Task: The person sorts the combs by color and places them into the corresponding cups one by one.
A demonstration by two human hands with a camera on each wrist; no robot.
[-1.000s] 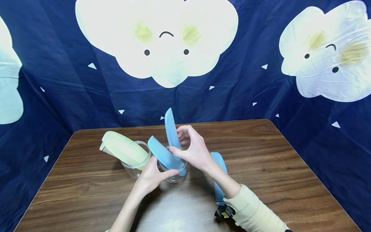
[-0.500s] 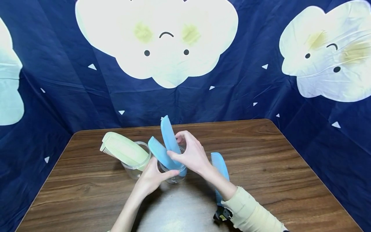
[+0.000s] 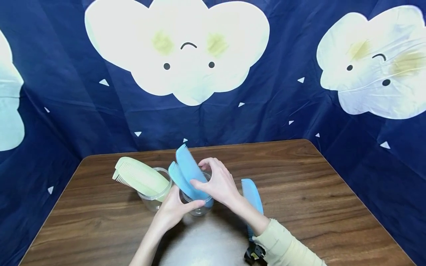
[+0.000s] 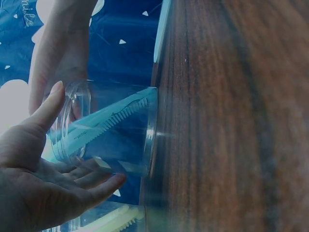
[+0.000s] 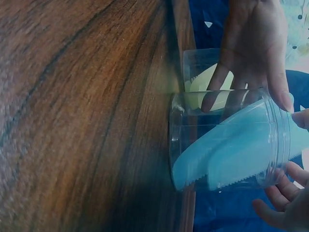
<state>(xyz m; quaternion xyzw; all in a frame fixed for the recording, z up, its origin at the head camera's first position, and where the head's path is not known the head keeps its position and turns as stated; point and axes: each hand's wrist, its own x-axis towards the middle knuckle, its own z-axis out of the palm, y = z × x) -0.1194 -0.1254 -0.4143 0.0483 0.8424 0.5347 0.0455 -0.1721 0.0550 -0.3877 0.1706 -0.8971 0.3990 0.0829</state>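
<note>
My left hand [image 3: 173, 210] grips a clear plastic jar [image 3: 199, 212] near its rim, thumb on the near side. The jar stands upright on the table. Inside lean two blue combs, their upper ends sticking out towards the back left. Between thumb and fingers, my right hand [image 3: 220, 183] pinches the right-hand blue comb [image 3: 188, 162] over the mouth. The other blue comb [image 3: 175, 174] lies tilted beside it, partly overlapped. Through the jar wall in the right wrist view, both lower ends show, the longer-reaching blue comb [image 5: 193, 162] down at the base.
Close on the left, a second clear jar [image 3: 149, 204] holds light green combs [image 3: 141, 178] leaning left. A third blue comb [image 3: 252, 194] is right of my right forearm, partly hidden by it. A small black device [image 3: 254, 255] is by the sleeve. Blue cloth [image 3: 213, 125] hangs behind the table.
My right hand has lowered its blue comb into the jar and tilted it left, alongside the other blue comb. The left hand keeps its grip on the jar. The head view has tipped slightly upward.
</note>
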